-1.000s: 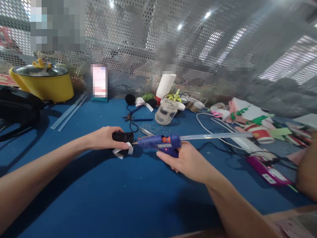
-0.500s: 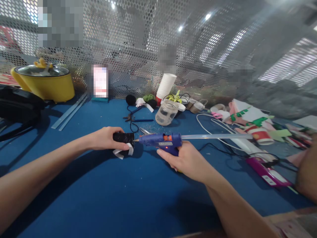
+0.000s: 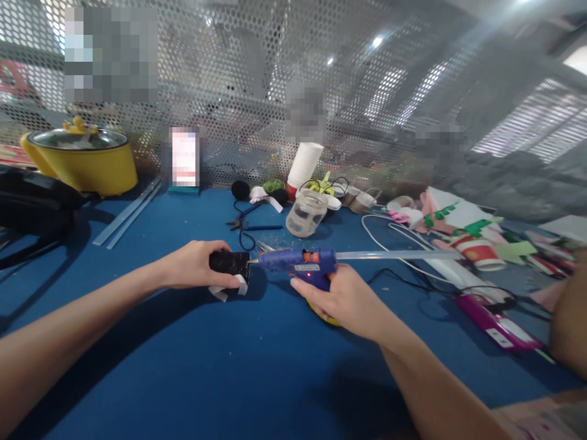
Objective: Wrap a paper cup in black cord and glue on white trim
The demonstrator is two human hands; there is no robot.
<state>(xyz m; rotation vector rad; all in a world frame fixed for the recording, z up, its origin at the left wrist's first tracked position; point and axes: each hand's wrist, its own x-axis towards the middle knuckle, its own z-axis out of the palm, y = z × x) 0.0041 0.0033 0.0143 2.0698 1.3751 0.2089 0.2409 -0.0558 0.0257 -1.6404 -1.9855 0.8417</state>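
My left hand (image 3: 199,264) is closed round a short black cylinder (image 3: 232,264) lying on its side, its end facing right. White strips (image 3: 241,285) hang at the cylinder's lower edge, under my thumb. In my right hand (image 3: 346,299) is a blue glue gun (image 3: 298,261), its small light lit red and its nozzle at the cylinder's right end; whether it touches, I cannot tell. A long clear glue stick (image 3: 394,255) sticks out of the gun's back. Something yellow (image 3: 323,313) shows below my right hand.
Behind the hands are pliers (image 3: 257,227), a clear plastic jar (image 3: 306,214) and stacked white paper cups (image 3: 306,164). A yellow electric pot (image 3: 85,160) and a lit phone (image 3: 185,157) stand at the back left. Right, a purple power strip (image 3: 498,324), cables and craft scraps lie near a person's arm (image 3: 571,311).
The view has tilted up slightly, so things sit a little lower. The cylinder has turned a bit in my left hand. More of the yellow thing shows under my right hand.
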